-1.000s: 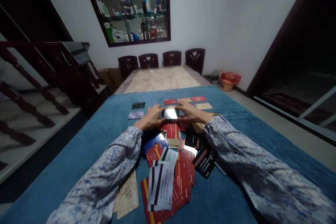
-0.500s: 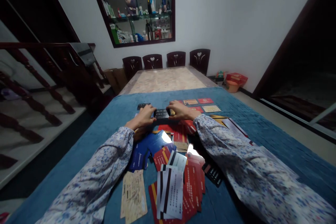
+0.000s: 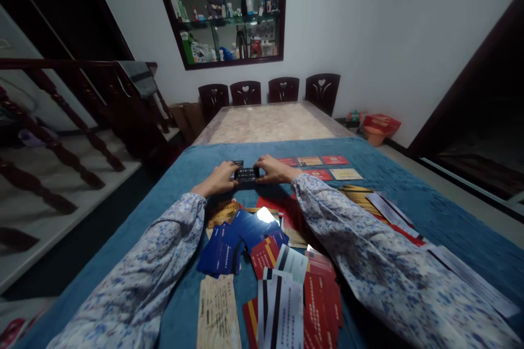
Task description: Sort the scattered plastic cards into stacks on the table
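Out over the middle of the blue cloth, a black card (image 3: pixel 246 175) with pale lettering lies between my two hands. My left hand (image 3: pixel 223 177) pinches its left end. The right end is gripped by the fingers of my right hand (image 3: pixel 273 169). Whether it is one card or a small stack I cannot tell. Just behind it, partly covered, another black card (image 3: pixel 238 163) shows. Closer in, between my forearms, lie blue cards (image 3: pixel 221 251), red cards (image 3: pixel 321 300), white striped cards (image 3: pixel 282 311) and beige cards (image 3: pixel 219 311) in overlapping heaps.
Right of my hands, red cards (image 3: pixel 334 160) and a cream card (image 3: pixel 346 174) lie in rows. Gold-edged cards (image 3: pixel 358 196) and white cards (image 3: pixel 391 210) are by my right sleeve. The blue cloth (image 3: pixel 164 191) covers the near table; chairs (image 3: pixel 323 90) stand at the far end.
Both hands have moved left with the black card, close to the other black card, which is now partly covered. The view has shifted slightly.
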Tool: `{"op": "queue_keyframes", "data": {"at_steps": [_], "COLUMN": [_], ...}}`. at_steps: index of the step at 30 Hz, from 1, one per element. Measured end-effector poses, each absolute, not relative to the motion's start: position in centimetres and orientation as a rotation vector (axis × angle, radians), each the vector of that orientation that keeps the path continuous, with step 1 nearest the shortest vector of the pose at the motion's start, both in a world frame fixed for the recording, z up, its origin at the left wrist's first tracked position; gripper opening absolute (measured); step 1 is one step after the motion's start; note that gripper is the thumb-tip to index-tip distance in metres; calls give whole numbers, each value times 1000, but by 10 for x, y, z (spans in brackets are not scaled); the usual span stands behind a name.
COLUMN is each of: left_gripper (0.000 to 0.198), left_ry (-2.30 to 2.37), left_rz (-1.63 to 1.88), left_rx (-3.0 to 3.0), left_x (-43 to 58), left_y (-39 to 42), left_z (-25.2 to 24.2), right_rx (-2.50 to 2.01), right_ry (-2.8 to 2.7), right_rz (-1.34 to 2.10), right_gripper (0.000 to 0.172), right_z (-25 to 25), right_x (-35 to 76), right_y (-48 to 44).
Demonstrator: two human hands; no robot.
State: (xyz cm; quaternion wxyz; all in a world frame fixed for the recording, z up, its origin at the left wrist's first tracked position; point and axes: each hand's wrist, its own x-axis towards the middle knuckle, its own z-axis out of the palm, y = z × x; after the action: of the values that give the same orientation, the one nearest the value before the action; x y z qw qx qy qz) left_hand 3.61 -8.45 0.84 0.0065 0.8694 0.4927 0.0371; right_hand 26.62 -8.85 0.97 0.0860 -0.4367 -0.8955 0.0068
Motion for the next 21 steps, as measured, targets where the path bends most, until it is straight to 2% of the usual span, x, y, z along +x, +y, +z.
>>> {"op": "queue_keyframes", "data": {"at_steps": [6,15,21], "left_gripper": [44,43,39], "left_ry": [1573,1625,1614], "left_rz": [83,70,58], "left_rx": [2727,2726,2755], "left_x": [29,16,8], "left_y": [-70,-47,-33], "left_z": [11,12,10], "right_rx": [-1312,-1333,-1366], "right_ry": [-2686,-2743,-2720], "right_rz": [-3,-43,-54], "right_gripper": [29,40,39], "right_z": [14,12,4], "right_x": [252,231,221], "right_y": [-74,-47,-29]}}
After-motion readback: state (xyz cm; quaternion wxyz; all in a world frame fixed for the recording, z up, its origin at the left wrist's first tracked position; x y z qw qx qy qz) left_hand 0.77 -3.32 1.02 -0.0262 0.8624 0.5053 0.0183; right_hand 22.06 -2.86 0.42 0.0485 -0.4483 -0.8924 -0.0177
